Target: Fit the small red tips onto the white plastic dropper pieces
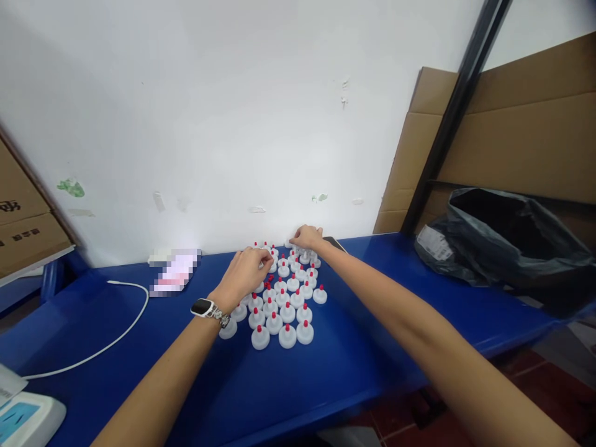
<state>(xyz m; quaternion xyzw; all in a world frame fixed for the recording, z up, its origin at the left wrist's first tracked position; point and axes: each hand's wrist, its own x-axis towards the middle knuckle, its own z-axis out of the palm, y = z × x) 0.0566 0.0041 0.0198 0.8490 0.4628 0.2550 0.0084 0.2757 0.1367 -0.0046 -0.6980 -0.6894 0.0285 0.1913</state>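
Observation:
White round bottle caps with red-tipped nozzles, such as the white cap (287, 336), stand upright in a cluster on the blue table (354, 366). A small pile of loose red tips (269, 284) lies among them. Over the left side of the cluster, my left hand (246, 272) has its fingers pinched together; what they hold, if anything, is hidden. My right hand (307, 238) reaches to the cluster's far edge by the wall, thumb and fingers closed at a whitish cap. Whether it grips that cap I cannot make out. My left wrist wears a watch (203, 307) and a metal bracelet.
A dark phone-like object (334, 244) lies behind my right wrist. On the left are a white cable (133, 326), a blurred pink packet (176, 272) and a white device (32, 419). A black plastic bag (507, 233) and cardboard (412, 149) stand at right.

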